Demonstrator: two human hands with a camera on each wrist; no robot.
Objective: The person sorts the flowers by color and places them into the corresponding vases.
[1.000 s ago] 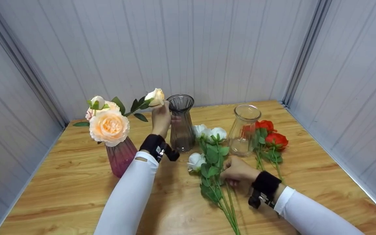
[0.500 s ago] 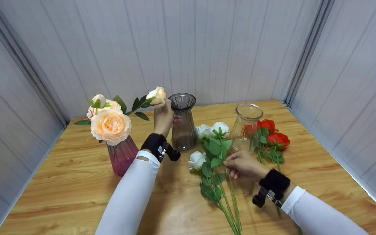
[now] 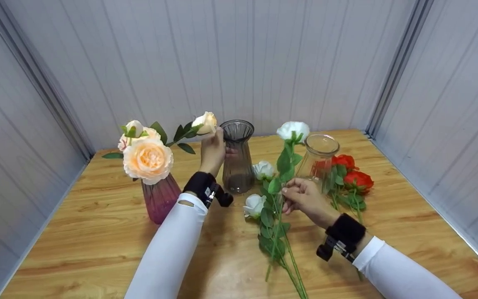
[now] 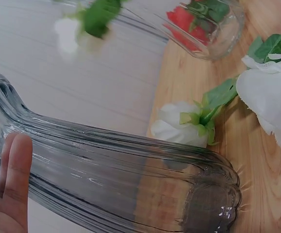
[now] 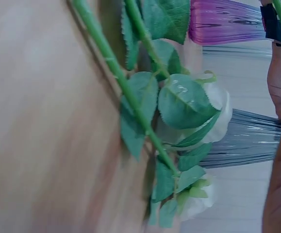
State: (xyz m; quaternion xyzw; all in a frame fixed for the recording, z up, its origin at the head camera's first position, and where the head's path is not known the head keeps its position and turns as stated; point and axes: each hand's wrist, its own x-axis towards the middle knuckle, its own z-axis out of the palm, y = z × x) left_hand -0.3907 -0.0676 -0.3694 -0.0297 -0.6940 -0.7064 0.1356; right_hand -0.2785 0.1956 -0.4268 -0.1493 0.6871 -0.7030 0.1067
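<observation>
My left hand (image 3: 213, 153) holds the neck of a smoky grey glass vase (image 3: 239, 166), which stands upright. In the left wrist view its fingers (image 4: 18, 165) show against the neck. Between the thumb and fingers of my right hand (image 3: 305, 199), the stem of a white rose (image 3: 293, 131) is pinched. That rose is raised, with its bloom near a clear glass vase (image 3: 321, 160). Other white roses (image 3: 255, 205) with green leaves lie on the table below; their leaves (image 5: 181, 99) fill the middle of the right wrist view.
A pink-purple vase (image 3: 160, 199) with peach and cream flowers (image 3: 147, 160) stands at the left, one cream bud (image 3: 206, 122) reaching over my left hand. Red flowers (image 3: 358, 180) lie beside and behind the clear vase. Pale panel walls (image 3: 239, 58) bound the wooden table (image 3: 77, 249).
My right hand has moved up from the pile of white roses, lifting one by its stem. My left hand stays at the grey vase. The head view has shifted slightly.
</observation>
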